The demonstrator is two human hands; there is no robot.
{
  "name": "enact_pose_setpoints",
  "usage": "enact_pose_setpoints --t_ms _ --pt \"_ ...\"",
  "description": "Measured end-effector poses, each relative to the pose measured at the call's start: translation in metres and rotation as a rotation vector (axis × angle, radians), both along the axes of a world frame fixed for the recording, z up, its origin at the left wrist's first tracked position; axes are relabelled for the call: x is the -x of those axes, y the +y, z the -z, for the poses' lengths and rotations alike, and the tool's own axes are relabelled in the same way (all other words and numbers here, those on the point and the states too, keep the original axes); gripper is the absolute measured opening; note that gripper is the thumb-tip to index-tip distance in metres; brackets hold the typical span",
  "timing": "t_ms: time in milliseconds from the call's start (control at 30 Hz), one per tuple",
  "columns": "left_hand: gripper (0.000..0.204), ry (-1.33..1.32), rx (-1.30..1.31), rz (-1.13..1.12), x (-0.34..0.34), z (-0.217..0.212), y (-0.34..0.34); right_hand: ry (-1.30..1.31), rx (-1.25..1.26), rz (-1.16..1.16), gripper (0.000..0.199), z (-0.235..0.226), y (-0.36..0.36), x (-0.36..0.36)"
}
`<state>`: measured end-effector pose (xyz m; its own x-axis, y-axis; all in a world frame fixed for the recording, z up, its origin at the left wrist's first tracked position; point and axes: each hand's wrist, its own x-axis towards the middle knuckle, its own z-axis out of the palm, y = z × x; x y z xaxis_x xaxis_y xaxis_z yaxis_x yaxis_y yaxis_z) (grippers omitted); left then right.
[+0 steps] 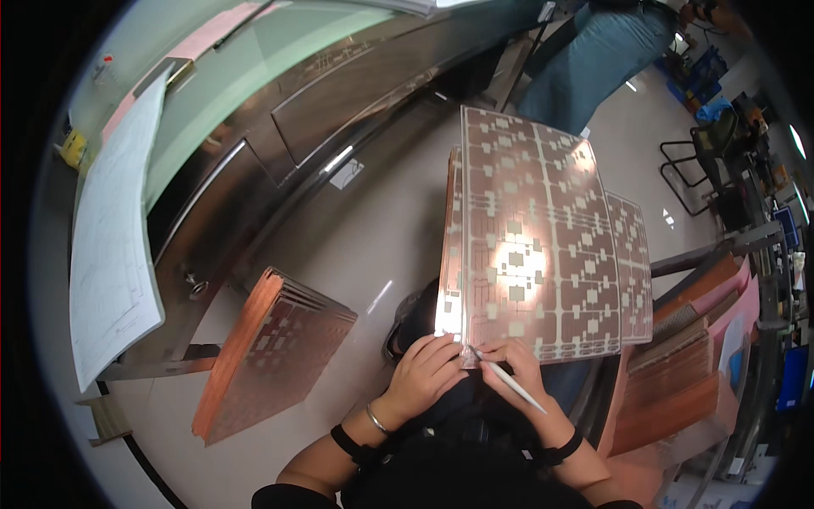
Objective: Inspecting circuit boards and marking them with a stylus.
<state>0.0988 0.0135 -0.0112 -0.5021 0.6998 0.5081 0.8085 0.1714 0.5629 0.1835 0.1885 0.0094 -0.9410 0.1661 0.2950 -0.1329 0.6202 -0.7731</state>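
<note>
Large white paper sheet point(114, 254) hangs over near edge of steel surface point(254, 153) at far left. Stack of copper-coloured patterned panels point(271, 356) leans on pale floor point(373, 246) beside it. Left hand point(428, 369): fingers curled, grip pinching lower left corner of thin copper-coloured patterned sheets point(530, 246), held upright above lap. Right hand point(513, 365): grip closed on slim white pen point(509, 380), fingertips touching same sheets' bottom edge. More copper panels point(678, 373) stacked at right.

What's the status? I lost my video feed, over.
Both hands, left hand and right hand, grip the copper panel by its lower edge. Right also holds a white pen. Nothing obstructing.
</note>
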Motion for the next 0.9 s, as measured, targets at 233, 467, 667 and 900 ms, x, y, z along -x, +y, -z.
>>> enact_pose_setpoints --t_ms 233,467,667,900 --pt "0.029 -0.018 -0.028 0.042 0.0023 0.0046 0.0026 -0.004 -0.053 0.007 0.018 0.0029 -0.0028 -0.0022" --pt "0.026 -0.001 -0.007 0.041 0.003 0.0065 0.0037 -0.014 -0.042 -0.014 0.019 0.0044 -0.002 -0.0031" --pt "0.024 0.003 -0.009 0.027 0.0024 0.0066 0.0057 0.012 -0.083 0.032 0.019 0.008 -0.0042 -0.0007" --pt "0.024 0.0 -0.015 0.013 0.0021 0.0045 0.006 -0.021 -0.034 -0.015 0.02 0.0028 0.0003 -0.001"
